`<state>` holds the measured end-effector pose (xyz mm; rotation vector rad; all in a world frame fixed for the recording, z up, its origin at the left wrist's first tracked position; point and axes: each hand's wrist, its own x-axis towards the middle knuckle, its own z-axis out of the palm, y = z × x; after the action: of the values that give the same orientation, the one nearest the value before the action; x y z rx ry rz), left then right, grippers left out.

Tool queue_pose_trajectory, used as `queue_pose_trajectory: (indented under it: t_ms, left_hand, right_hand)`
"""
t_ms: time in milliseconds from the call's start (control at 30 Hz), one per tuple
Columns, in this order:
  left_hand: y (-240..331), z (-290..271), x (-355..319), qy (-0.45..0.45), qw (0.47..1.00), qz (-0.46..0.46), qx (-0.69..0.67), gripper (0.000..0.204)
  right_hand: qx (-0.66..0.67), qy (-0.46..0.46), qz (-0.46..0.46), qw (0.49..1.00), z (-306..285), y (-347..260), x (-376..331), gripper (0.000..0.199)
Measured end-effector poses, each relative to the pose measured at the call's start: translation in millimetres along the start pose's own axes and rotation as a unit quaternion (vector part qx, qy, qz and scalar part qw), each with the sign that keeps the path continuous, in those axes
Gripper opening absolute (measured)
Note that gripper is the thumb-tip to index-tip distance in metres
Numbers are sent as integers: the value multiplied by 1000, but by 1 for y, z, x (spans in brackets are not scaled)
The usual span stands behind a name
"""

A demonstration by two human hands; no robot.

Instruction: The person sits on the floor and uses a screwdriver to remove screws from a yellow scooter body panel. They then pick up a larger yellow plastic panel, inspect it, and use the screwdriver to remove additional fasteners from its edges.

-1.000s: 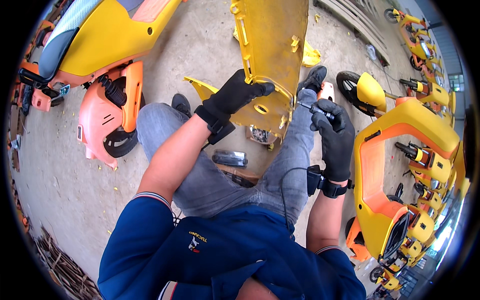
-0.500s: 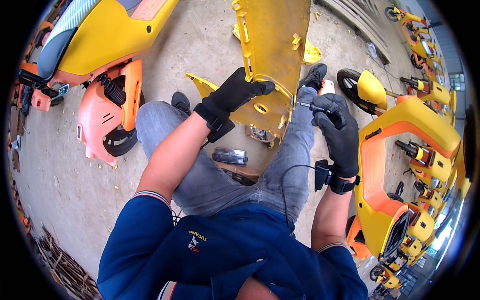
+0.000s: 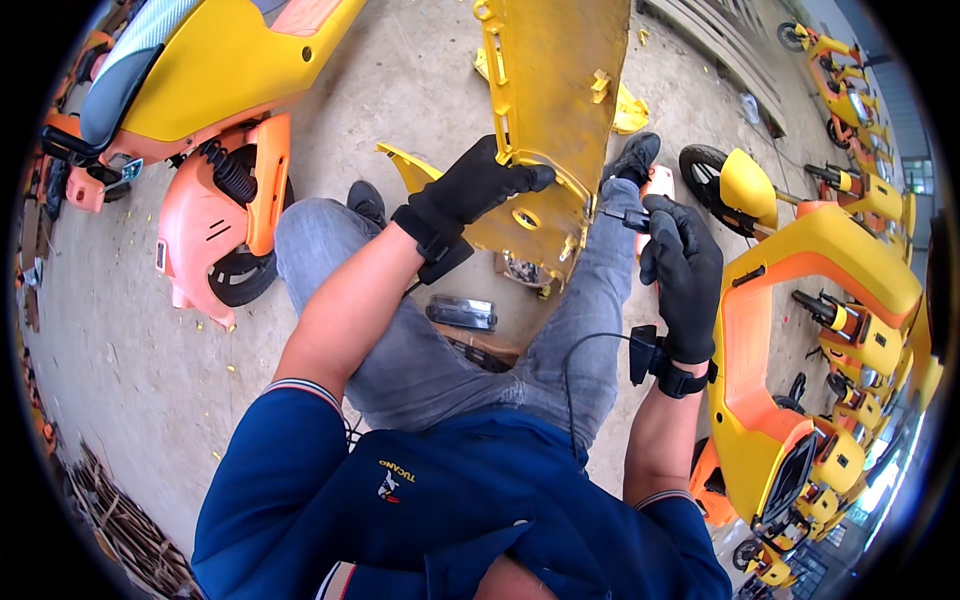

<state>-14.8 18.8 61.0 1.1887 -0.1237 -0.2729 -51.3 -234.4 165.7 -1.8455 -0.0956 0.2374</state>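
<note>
A large yellow plastic scooter body panel (image 3: 555,90) stands between my legs, its inner face with clips and ribs toward me. My left hand (image 3: 465,192), in a black glove, is closed on the panel's left edge, thumb lying over the curved rib. In my black-gloved right hand (image 3: 685,265) is a small screwdriver (image 3: 628,217) with a dark handle, held between thumb and fingers. Its metal shaft points left at the panel's right edge; whether the tip touches cannot be made out. An oval hole (image 3: 524,218) shows in the panel's lower part.
A yellow and orange scooter (image 3: 235,80) stands at the left, another scooter body (image 3: 790,260) close by my right arm. A dark clear-topped box (image 3: 461,312) lies between my thighs. Yellow scraps (image 3: 630,110) lie beyond the panel. Several scooters line the right wall; sticks (image 3: 125,515) lie lower left.
The fingers of my right hand have shifted and straightened a little around the screwdriver. The left hand keeps its hold on the panel. The whole view has moved slightly.
</note>
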Motion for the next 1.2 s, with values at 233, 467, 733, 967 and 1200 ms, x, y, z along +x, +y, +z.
queue_pose_trajectory:
  t_ms: [233,467,733,967,1200]
  left_hand:
    - [4,-1,0,-8,1000,4,28,36]
    - [3,-1,-2,-9,1000,-11,21,36]
    - [1,0,0,-16,999,-1,33,35]
    - [4,0,-2,-19,1000,1,13,35]
    - [1,-1,0,-29,999,-20,19,38]
  right_hand:
    - [11,25,-102,994,15,4,-3,37]
    - [13,-10,11,1000,4,-7,-2,31]
    - [-16,18,-78,997,15,3,-4,36]
    - [28,-32,-1,999,10,-5,-5,25]
    - [28,5,-5,1000,20,-4,-6,19]
